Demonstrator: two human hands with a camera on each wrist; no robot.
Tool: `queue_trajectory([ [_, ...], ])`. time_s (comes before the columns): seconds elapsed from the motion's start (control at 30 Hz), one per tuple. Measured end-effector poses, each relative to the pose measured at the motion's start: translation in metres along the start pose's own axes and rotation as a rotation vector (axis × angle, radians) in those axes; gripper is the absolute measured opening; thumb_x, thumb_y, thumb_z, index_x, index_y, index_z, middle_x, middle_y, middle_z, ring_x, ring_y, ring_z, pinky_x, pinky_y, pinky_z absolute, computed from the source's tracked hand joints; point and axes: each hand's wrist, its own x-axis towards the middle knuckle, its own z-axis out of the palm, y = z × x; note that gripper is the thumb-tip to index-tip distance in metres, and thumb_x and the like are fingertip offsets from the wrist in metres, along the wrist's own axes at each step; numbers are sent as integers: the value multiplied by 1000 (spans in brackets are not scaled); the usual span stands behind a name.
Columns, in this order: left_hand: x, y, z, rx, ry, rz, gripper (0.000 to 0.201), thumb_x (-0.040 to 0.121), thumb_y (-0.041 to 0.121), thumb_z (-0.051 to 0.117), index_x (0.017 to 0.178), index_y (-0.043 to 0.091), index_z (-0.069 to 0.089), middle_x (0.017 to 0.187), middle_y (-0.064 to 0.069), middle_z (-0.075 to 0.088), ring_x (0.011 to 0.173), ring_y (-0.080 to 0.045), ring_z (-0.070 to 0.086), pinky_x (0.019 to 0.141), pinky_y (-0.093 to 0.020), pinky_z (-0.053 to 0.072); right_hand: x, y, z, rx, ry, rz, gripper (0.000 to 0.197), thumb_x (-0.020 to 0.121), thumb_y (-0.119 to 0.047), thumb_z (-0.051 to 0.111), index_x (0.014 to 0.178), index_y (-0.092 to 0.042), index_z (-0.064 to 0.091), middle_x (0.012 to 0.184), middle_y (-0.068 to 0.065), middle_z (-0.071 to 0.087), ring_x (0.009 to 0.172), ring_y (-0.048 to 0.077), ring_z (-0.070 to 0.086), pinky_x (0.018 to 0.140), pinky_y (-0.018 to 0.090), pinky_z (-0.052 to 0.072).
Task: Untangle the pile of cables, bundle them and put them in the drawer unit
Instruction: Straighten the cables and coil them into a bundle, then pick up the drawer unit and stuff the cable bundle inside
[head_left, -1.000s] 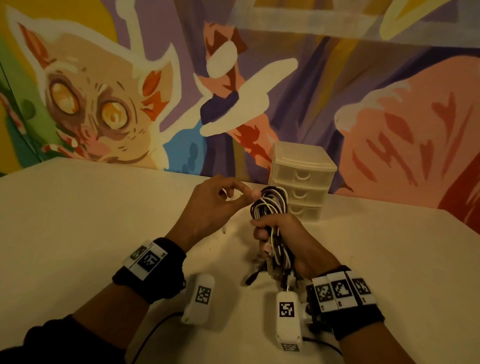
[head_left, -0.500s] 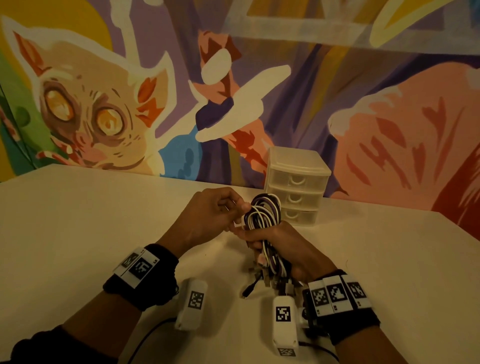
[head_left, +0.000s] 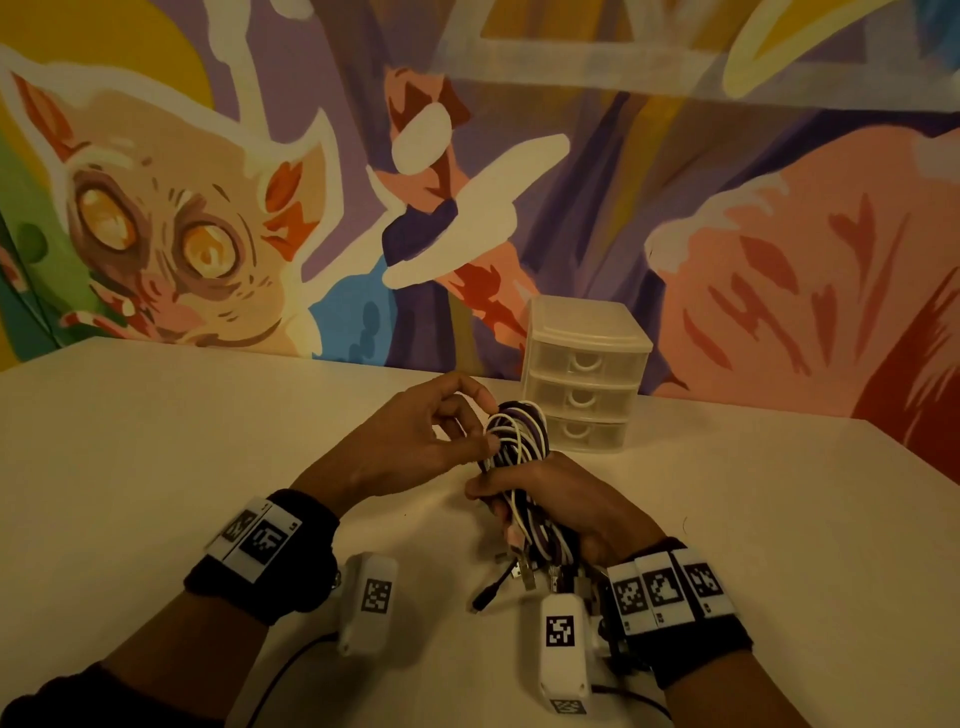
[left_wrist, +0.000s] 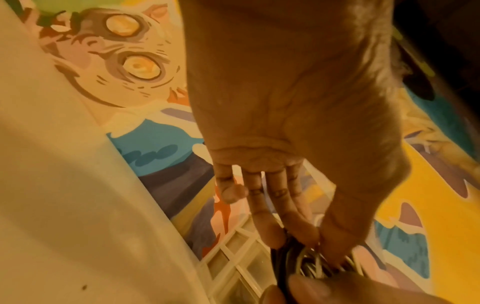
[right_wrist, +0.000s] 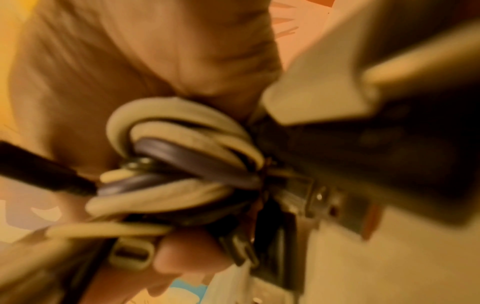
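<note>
A folded bundle of white, purple and black cables (head_left: 517, 441) stands upright above the table, and my right hand (head_left: 561, 506) grips it round the middle. Its plug ends (head_left: 511, 569) hang below that fist. My left hand (head_left: 415, 441) is at the bundle's looped top, thumb and fingertips pinching a white strand there. In the left wrist view the fingertips (left_wrist: 306, 232) meet the cable loops (left_wrist: 311, 267). The right wrist view shows the cable coils (right_wrist: 182, 164) close up in my palm, blurred. The translucent three-drawer unit (head_left: 587, 374) stands just behind, all drawers closed.
The pale table (head_left: 156, 467) runs to a painted mural wall (head_left: 260, 208) behind the drawer unit. Its right edge (head_left: 909, 457) slants down towards the right. White tagged camera housings (head_left: 371, 597) hang under both wrists, with a thin black lead (head_left: 280, 670) trailing.
My left hand has moved in from beside the bundle and closed thumb and fingers on a strand at the looped top. The right hand keeps its grip; the view shifted slightly.
</note>
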Motion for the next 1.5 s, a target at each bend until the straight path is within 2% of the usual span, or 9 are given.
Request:
queue_trajectory([
  [0.17,0,5,8,108,156,24,60,72,37,92,120,41,57,86,9,59,73,-22,58,70,-40,53,4,1,7,-114,92,-82,19,71,-22,89,82,-9,80,74,11,73,69,25,67,76,42,54],
  [0.4,-4,6,7,398,198,181,72,77,44,83,141,51,51,129,22,49,93,-5,62,72,-20,48,9,1,8,-320,190,-198,32,66,-35,86,89,-15,78,81,12,79,81,33,78,87,55,61],
  [0.53,-9,16,8,372,187,255,68,75,40,60,143,49,55,131,22,63,104,-3,63,86,-21,52,8,0,14,-311,169,-274,65,36,-62,94,79,-20,70,72,4,72,66,-4,70,92,42,58],
  [0.7,-12,33,-8,422,283,414,51,71,25,74,120,39,73,109,19,76,93,6,65,78,-4,45,-6,-11,18,-405,102,-395,24,84,-16,85,96,-30,70,84,-8,74,75,0,67,84,31,57],
  [0.8,-11,42,-18,437,256,418,46,63,19,78,106,35,75,93,18,75,81,7,64,68,-5,46,-14,-13,17,-413,81,-334,11,84,-26,83,87,-21,74,71,-3,73,61,3,64,73,31,53],
  [0.9,-10,48,-20,383,207,389,43,63,16,73,102,33,74,95,18,75,88,-5,70,67,-11,50,-16,-13,16,-384,39,-352,34,74,-47,82,98,-22,82,99,7,81,97,22,76,102,51,57],
  [1.03,-2,56,-15,264,145,390,41,67,2,72,100,25,74,98,13,76,94,-12,71,65,-10,48,-29,-15,1,-291,-54,-354,15,92,-15,79,107,-11,79,103,10,82,102,24,78,107,53,55],
  [1.37,47,106,20,234,-63,338,36,73,-3,70,96,23,77,92,13,76,94,-9,71,81,-23,57,-60,-3,-43,-28,-24,-390,11,100,-14,71,95,-4,69,77,14,60,78,30,67,79,40,60],
  [1.5,80,128,45,334,-195,340,39,79,-6,71,103,24,79,99,14,77,96,0,68,76,-10,51,-61,12,-66,101,108,-364,24,98,-20,75,101,3,69,79,17,62,74,36,64,75,48,55],
])
